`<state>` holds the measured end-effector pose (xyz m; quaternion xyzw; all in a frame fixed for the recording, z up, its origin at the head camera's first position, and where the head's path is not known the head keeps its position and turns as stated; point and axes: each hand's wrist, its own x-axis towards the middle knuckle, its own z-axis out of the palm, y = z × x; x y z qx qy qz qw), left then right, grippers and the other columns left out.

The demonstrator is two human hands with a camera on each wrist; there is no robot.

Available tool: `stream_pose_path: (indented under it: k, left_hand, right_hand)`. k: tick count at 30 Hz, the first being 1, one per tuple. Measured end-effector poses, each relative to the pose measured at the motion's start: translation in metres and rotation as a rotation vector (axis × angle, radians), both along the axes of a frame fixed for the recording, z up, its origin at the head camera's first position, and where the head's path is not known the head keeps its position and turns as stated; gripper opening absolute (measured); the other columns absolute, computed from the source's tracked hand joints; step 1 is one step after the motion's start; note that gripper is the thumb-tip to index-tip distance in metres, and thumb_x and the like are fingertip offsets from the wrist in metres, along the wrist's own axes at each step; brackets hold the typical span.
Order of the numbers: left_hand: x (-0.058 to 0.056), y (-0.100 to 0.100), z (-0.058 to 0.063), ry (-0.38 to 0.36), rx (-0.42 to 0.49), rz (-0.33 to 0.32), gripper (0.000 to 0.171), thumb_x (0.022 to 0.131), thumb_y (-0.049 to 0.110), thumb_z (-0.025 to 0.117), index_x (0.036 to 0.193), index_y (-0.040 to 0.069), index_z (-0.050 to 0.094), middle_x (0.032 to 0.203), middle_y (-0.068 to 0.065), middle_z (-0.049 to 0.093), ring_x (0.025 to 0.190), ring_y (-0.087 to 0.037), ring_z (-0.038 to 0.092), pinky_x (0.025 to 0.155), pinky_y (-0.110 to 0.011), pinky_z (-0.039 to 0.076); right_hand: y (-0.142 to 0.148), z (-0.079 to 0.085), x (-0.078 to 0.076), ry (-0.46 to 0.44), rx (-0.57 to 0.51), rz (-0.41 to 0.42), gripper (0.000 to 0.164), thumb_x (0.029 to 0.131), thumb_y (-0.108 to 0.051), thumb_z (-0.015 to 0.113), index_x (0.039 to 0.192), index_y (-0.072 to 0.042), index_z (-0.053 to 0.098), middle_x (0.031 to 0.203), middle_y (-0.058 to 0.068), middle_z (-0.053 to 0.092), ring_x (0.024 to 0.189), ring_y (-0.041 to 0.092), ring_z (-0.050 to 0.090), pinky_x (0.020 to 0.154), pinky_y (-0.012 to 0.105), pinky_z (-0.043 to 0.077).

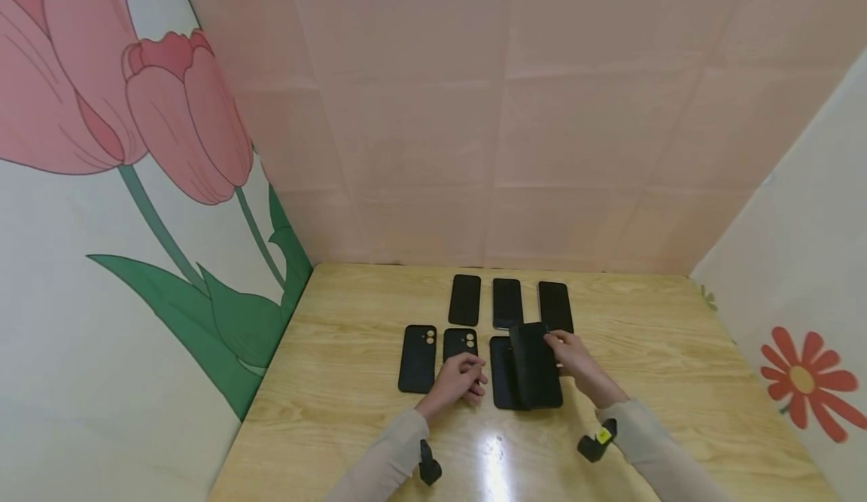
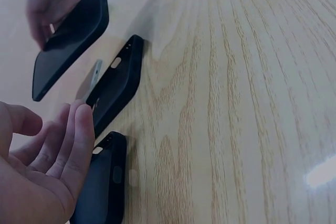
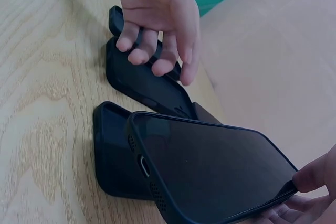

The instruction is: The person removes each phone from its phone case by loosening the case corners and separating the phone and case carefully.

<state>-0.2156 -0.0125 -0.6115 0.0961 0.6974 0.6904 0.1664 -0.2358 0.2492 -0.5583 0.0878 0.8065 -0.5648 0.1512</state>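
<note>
My right hand (image 1: 576,359) pinches one edge of a phone in a black case (image 1: 539,370), dark screen upward, held tilted just above the table. In the right wrist view, the case rim surrounds the phone's visible edges, with a port opening and speaker holes at the near end. Under it lies an empty black phone case (image 1: 503,374), partly covered. My left hand (image 1: 459,380) hovers with loosely bent fingers beside it, holding nothing, and hides part of a second black case (image 1: 460,339). A third case (image 1: 417,359) lies further left, camera cut-outs at its top.
Three dark phones lie in a row behind the cases: a left phone (image 1: 464,300), a middle phone (image 1: 507,302) and a right phone (image 1: 555,306). The wooden table (image 1: 339,381) meets a pink-covered wall (image 1: 420,148) at the back and printed side panels left and right.
</note>
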Motion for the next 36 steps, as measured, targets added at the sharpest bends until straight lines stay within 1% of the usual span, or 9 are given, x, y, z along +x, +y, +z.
stream_pose_path:
  k: [8,14,18,22,26,29,31,33,36]
  left_hand:
    - [0.0,0.001,-0.001,-0.008,0.024,0.003,0.029,0.104,0.012,0.051,0.12,-0.012,0.057,0.097,-0.031,0.066,0.076,-0.041,0.07,0.068,-0.055,0.057]
    - [0.001,0.003,0.002,-0.01,0.024,-0.006,0.038,0.107,0.023,0.047,0.126,-0.008,0.053,0.106,-0.029,0.065,0.087,-0.046,0.068,0.071,-0.051,0.057]
    - [0.002,0.005,0.005,-0.041,0.073,-0.013,0.041,0.107,0.026,0.046,0.13,-0.007,0.049,0.109,-0.031,0.064,0.092,-0.053,0.064,0.075,-0.057,0.054]
    - [0.002,0.007,0.006,-0.056,0.074,-0.017,0.04,0.106,0.028,0.049,0.132,-0.002,0.051,0.104,-0.022,0.065,0.086,-0.049,0.066,0.074,-0.059,0.054]
    - [0.0,0.01,0.006,0.021,-0.034,0.0,0.041,0.104,0.033,0.053,0.13,0.001,0.055,0.1,-0.011,0.068,0.072,-0.031,0.068,0.065,-0.052,0.058]
    - [-0.001,0.013,0.005,0.108,-0.125,0.019,0.039,0.103,0.035,0.053,0.124,0.001,0.057,0.095,-0.008,0.07,0.063,-0.019,0.066,0.055,-0.044,0.057]
    - [0.003,0.014,0.014,0.146,-0.145,0.023,0.036,0.105,0.031,0.051,0.122,0.0,0.058,0.092,-0.01,0.071,0.062,-0.019,0.066,0.053,-0.042,0.056]
    - [0.008,0.013,0.024,0.186,-0.129,0.025,0.031,0.106,0.024,0.049,0.121,-0.002,0.057,0.089,-0.015,0.071,0.062,-0.025,0.067,0.051,-0.043,0.056]
    - [0.014,0.011,0.038,0.188,-0.082,0.009,0.03,0.107,0.016,0.046,0.123,-0.008,0.054,0.091,-0.022,0.07,0.07,-0.036,0.07,0.055,-0.046,0.057]
  right_hand:
    - [-0.008,0.002,0.002,0.004,-0.027,-0.007,0.051,0.108,-0.024,0.037,0.142,0.014,0.032,0.127,0.031,0.048,0.102,0.033,0.056,0.079,0.045,0.054]
    - [-0.02,0.003,0.007,0.019,-0.063,-0.001,0.052,0.108,-0.022,0.038,0.143,0.015,0.03,0.125,0.033,0.052,0.099,0.032,0.06,0.079,0.047,0.055]
    - [-0.029,0.004,0.01,0.032,-0.101,-0.01,0.044,0.108,-0.018,0.039,0.138,0.014,0.039,0.111,0.026,0.06,0.089,0.026,0.063,0.074,0.044,0.056]
    - [-0.038,0.004,0.011,0.043,-0.118,-0.033,0.04,0.107,-0.018,0.041,0.132,0.013,0.044,0.105,0.02,0.059,0.086,0.024,0.061,0.072,0.042,0.055]
    - [-0.049,0.003,0.01,0.042,-0.155,-0.067,0.038,0.106,-0.017,0.041,0.13,0.012,0.045,0.105,0.019,0.058,0.086,0.025,0.06,0.073,0.042,0.055]
    - [-0.058,0.003,0.01,0.035,-0.177,-0.07,0.041,0.106,-0.017,0.04,0.135,0.012,0.042,0.116,0.026,0.056,0.091,0.026,0.061,0.077,0.044,0.055]
    - [-0.063,0.004,0.009,0.03,-0.179,-0.062,0.046,0.106,-0.018,0.041,0.14,0.012,0.038,0.127,0.032,0.051,0.099,0.031,0.061,0.082,0.047,0.055]
    - [-0.067,0.004,0.009,0.031,-0.173,-0.05,0.051,0.107,-0.019,0.04,0.144,0.014,0.032,0.136,0.036,0.044,0.106,0.036,0.06,0.085,0.05,0.054]
    - [-0.07,0.003,0.009,0.03,-0.175,-0.042,0.052,0.107,-0.02,0.039,0.146,0.014,0.03,0.14,0.038,0.04,0.109,0.038,0.059,0.088,0.052,0.052]
